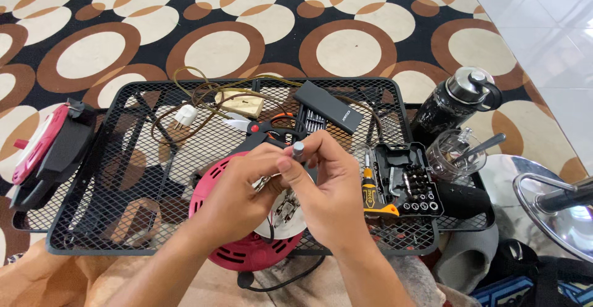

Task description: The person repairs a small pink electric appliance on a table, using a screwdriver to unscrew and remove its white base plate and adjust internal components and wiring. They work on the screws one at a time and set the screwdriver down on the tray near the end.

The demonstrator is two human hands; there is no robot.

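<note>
Both hands meet just above the near edge of the black mesh worktop (92,159). Left hand (238,196) and right hand (330,189) are pinched together around a small screwdriver (298,151), whose grey end pokes up between the fingertips. So each grip is closed on that tool, fingers curled tight.

Right under the hands lies a round pink cable reel (244,251), at the middle of the near edge and sticking out a little over it. Its pink cover looks to be off, because a white inner plate (285,214) with shiny metal bits shows through (most of it is hidden by the hands, so I cannot tell if any screws are in or out). My guess is that the reel is already opened and the inside work is only partly done. Nothing looks closed up again yet.

By the right edge sits an open black bit case (404,183) with many small bits and a yellow-and-black driver (370,193). At the far edge lie a flat black box (327,106), a white plug (185,117) with brown wire, and a cream socket block (241,103).

Off the left edge rests another pink and black reel part (43,149). Off the right edge stand a dark bottle (451,103) and a clear glass mug (454,152) on the patterned rug (346,47).
</note>
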